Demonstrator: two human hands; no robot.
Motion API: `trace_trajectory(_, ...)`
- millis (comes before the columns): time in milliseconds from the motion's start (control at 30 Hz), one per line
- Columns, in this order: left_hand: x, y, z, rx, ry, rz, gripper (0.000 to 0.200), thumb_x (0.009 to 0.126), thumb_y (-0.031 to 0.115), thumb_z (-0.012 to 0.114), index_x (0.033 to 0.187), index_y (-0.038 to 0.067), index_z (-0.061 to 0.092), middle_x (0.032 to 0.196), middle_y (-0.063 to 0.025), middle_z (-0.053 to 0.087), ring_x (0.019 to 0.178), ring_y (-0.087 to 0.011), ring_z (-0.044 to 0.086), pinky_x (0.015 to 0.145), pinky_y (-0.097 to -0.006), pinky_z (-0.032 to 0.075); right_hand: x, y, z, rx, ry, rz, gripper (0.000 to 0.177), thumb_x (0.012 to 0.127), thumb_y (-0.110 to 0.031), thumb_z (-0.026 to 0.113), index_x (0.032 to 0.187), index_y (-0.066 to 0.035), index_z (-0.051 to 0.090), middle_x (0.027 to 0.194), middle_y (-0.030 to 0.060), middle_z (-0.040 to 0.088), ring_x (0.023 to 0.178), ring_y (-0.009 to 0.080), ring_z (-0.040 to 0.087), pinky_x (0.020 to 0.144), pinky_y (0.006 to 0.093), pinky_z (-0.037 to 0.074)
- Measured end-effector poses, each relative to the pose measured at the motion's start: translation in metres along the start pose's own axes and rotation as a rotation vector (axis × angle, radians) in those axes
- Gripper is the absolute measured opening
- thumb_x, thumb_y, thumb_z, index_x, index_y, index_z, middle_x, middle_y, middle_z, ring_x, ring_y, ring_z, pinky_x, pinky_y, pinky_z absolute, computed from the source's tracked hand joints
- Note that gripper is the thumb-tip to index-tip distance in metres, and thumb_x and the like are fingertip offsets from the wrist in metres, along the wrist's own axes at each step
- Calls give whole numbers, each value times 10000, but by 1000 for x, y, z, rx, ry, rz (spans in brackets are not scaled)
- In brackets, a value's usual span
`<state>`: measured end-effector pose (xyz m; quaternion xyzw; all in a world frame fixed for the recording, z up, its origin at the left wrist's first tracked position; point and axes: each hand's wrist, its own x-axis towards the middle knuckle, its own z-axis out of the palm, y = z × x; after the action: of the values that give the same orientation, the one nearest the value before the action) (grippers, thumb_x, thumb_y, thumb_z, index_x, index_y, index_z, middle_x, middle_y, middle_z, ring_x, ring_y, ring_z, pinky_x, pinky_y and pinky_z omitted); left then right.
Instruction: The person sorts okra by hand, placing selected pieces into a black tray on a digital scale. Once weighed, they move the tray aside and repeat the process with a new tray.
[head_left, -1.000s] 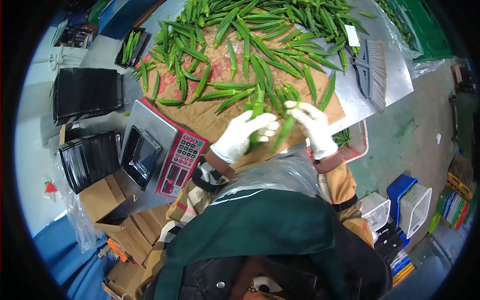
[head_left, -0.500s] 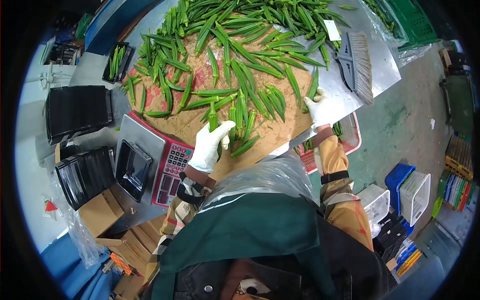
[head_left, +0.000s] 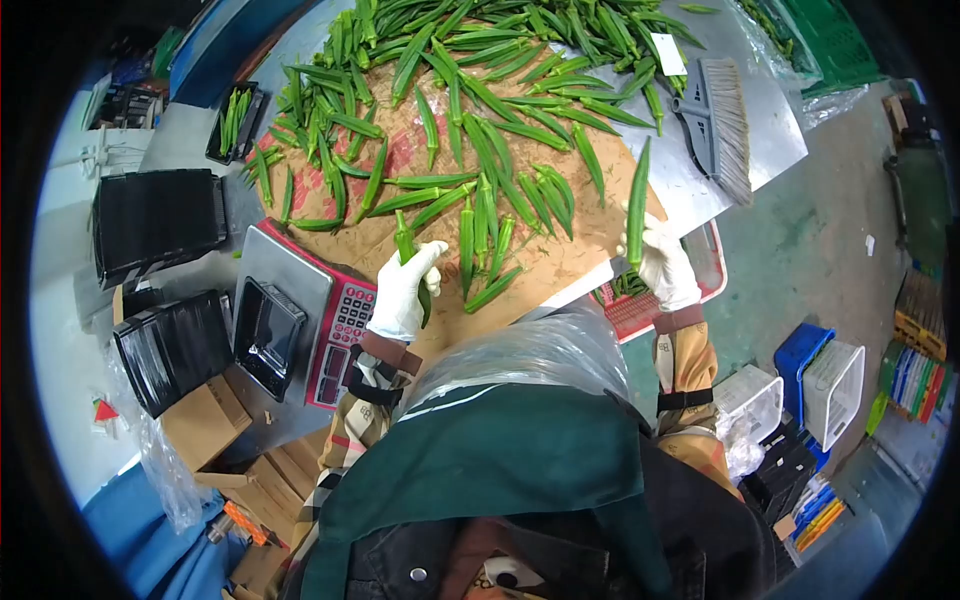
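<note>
In a white glove, my left hand [head_left: 405, 295] is closed around an okra pod [head_left: 403, 238] near the front edge of the table, its stem end pointing away from me. My right hand [head_left: 668, 270], also gloved, grips another okra pod [head_left: 638, 195] that stands out above its fingers, over the cardboard's right edge. Between and beyond my hands, many loose okra pods [head_left: 490, 150] lie spread on a cardboard sheet [head_left: 570, 265], heaped thicker toward the far side.
A red scale [head_left: 322, 330] carrying a black tray [head_left: 268, 335] stands at left, near stacked black trays [head_left: 160, 225]. A grey brush [head_left: 715, 130] lies at the table's right. Below the right edge sits a red basket [head_left: 705, 280] with okra inside.
My right hand has picked up an okra pod from the cardboard's right edge and drawn it toward me. My left hand has shifted slightly left and nearer, still holding its pod.
</note>
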<state>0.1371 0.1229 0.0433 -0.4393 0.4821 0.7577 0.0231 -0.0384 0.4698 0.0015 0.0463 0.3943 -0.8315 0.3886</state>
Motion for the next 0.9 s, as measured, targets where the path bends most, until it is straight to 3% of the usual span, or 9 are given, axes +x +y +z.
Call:
trace_trajectory(67,2,3,-3,37,15,31,200,921,177,729,1029,16,676,663,4,582,543,-84,511,512,-241,405,-2,-3,16,71,-4,-16,526,926,-172,651,1382,54,517,1083,104,667,950,171,656,844,326,553)
trace_trajectory(300,6,-4,4,-2,0,18,205,915,168,734,1029,11,667,658,2,581,536,-87,511,504,-238,406,5,-2,9,-99,40,61,451,950,-150,653,1356,21,555,1042,62,668,862,156,654,796,310,546)
trace_trajectory(533,11,-13,-2,32,-17,39,237,920,185,730,1068,9,675,681,11,576,557,-82,517,515,-236,419,-10,-6,3,-225,34,62,440,946,-146,653,1337,34,559,1048,84,665,936,176,640,842,363,538)
trace_trajectory(633,15,-12,-5,99,18,35,250,910,186,736,1064,1,670,711,-10,613,579,-86,559,530,-233,440,-20,-13,19,-135,122,59,450,950,-150,649,1346,37,547,1039,95,665,942,182,639,844,376,540)
trace_trajectory(767,19,-18,9,212,52,54,265,897,181,739,1072,-4,663,802,-47,672,648,-109,643,573,-231,484,-8,-2,11,-171,158,-16,428,954,-145,658,1325,38,550,1061,94,681,871,153,643,771,312,547)
trace_trajectory(800,30,-35,8,191,15,123,275,901,185,735,1080,-11,663,866,-54,683,696,-110,672,604,-228,508,0,3,11,-213,179,-42,344,944,-119,667,1245,34,599,985,66,690,804,122,631,725,265,531)
trace_trajectory(833,34,-41,16,217,48,162,314,894,230,736,1103,7,668,863,-74,700,745,-189,697,660,-286,535,7,6,19,-350,242,-24,313,939,-108,668,1218,26,616,956,56,688,790,115,624,717,260,525)
trace_trajectory(900,34,-44,26,806,167,402,365,884,248,728,1153,10,663,957,-122,712,861,-247,695,784,-344,543,21,13,38,-626,370,14,252,930,-88,671,1162,10,650,898,38,683,764,101,612,702,250,511)
